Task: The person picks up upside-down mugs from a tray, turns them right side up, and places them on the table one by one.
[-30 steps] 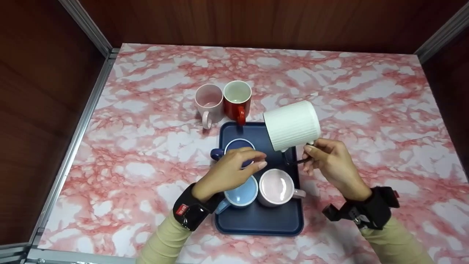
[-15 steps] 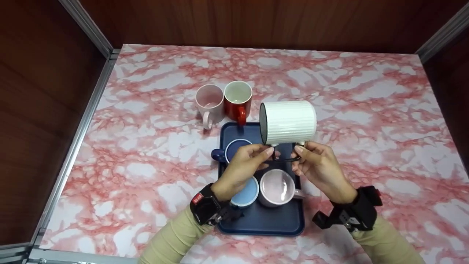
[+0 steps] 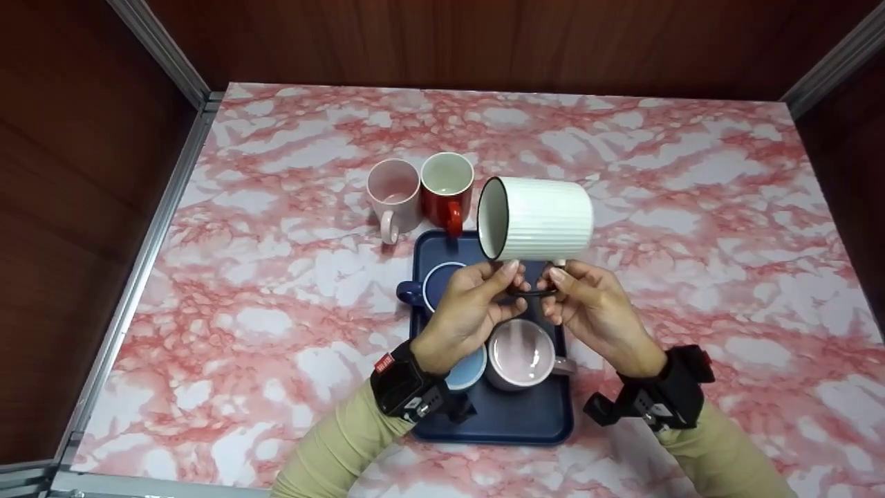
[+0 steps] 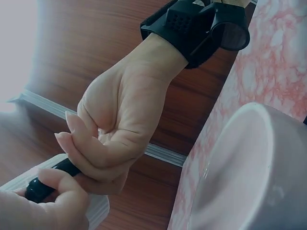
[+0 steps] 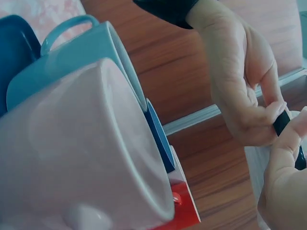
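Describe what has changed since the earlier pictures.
The left hand moved right and took hold of the handle of the white mug; the right hand kept its grip. The mug shifted slightly left and turned, showing its mouth. The other mugs and tray stayed put.

white ribbed mug (image 3: 546, 218) | black rim (image 3: 508, 218), black handle (image 3: 533, 293) | tipped sideways, mouth leftward | held aloft by handle

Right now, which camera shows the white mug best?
The head camera: there the white mug shows nearly whole, its ribbed side and open mouth in plain sight. Both wrist cameras catch only bits of its pale side and black handle, partly hidden by fingers.
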The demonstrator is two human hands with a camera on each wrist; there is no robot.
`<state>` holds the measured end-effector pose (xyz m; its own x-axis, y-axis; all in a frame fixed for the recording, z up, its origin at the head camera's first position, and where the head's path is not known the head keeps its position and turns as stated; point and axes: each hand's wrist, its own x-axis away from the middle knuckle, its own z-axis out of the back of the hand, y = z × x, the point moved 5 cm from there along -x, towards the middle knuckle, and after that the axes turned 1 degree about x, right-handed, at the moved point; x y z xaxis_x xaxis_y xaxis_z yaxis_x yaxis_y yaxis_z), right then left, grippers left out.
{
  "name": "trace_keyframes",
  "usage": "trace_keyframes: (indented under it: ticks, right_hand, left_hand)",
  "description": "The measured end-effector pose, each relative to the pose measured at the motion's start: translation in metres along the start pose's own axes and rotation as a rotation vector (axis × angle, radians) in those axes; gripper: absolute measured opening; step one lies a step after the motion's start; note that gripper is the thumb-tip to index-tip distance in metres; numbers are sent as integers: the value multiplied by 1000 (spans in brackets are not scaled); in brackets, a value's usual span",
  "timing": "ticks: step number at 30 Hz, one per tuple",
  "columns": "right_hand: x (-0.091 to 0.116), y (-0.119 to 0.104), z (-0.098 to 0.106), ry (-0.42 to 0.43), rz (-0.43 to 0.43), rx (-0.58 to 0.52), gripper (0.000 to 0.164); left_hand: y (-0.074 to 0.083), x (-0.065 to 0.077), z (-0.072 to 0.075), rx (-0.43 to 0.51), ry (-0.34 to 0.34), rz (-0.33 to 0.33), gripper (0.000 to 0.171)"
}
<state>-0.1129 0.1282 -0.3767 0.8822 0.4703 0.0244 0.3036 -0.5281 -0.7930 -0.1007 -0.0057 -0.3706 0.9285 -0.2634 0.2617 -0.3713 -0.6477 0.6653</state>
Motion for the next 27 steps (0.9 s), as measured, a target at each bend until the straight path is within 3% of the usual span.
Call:
trace_keyframes:
  ticks: [7,11,17,23,27]
  right_hand:
    - [-4,-8,15,91,-18,217,19]
    - [-1,-18,26,68,19,296,21]
    - [11,-43,47,10,149,209,26]
    - [26,-59,68,77,218,155,28]
    - [33,-59,77,98,218,156,27]
  left_hand:
    - [5,-15,-6,-88,17,-36,16]
    - [7,-23,-6,-190,39,-51,13]
    - [14,-41,2,-254,110,-102,12]
    - [19,-61,11,-252,189,-99,16]
    - [22,-73,12,-278,227,-88,17]
